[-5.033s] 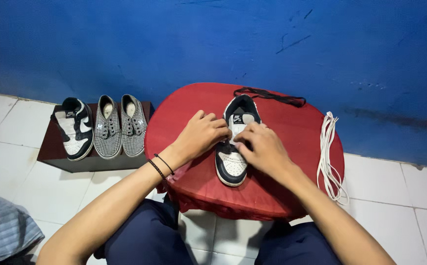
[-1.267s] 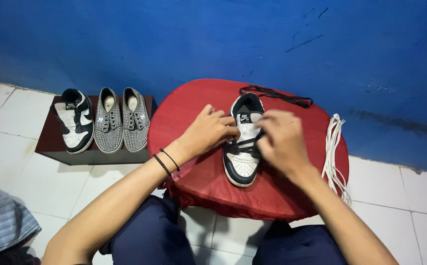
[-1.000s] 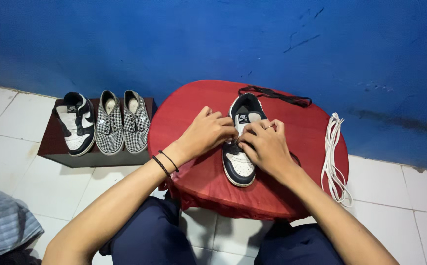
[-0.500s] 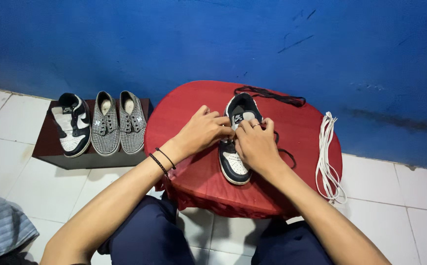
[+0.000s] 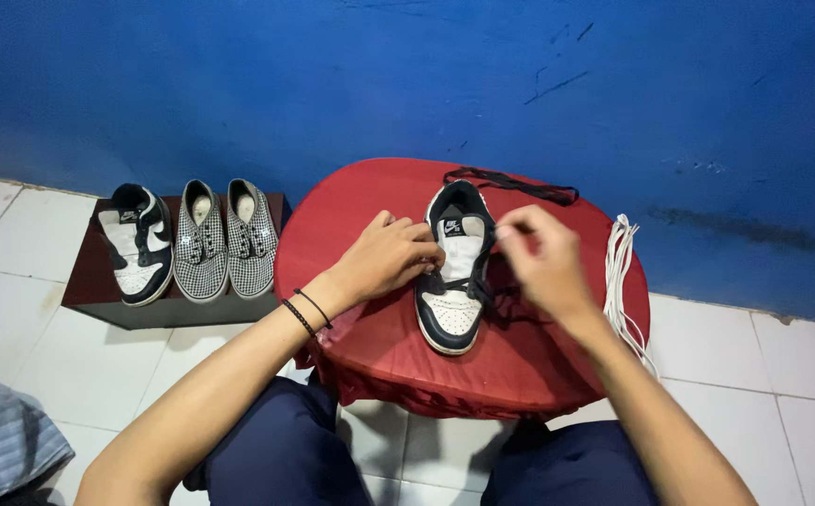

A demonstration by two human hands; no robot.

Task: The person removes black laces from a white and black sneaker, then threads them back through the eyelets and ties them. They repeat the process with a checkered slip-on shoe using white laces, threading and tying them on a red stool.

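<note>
Right hand (image 5: 540, 258) lifted off sneaker (image 5: 453, 267), grip pinching black lace (image 5: 493, 292), left hand (image 5: 390, 255) pressing sneaker's edge, grip spread

A black-and-white sneaker (image 5: 134, 245) and two checkered slip-on shoes (image 5: 225, 240) are seen on a dark brown low stand (image 5: 84, 290) at left; white laces (image 5: 621, 281) are draped at right.

The sneaker (image 5: 452, 272) is black and white on a red tabletop (image 5: 370, 328). White laces (image 5: 619, 272) lie alongside; the slip-on pair (image 5: 227, 239) is black-and-white checked, the wall (image 5: 239, 84) blue.
</note>
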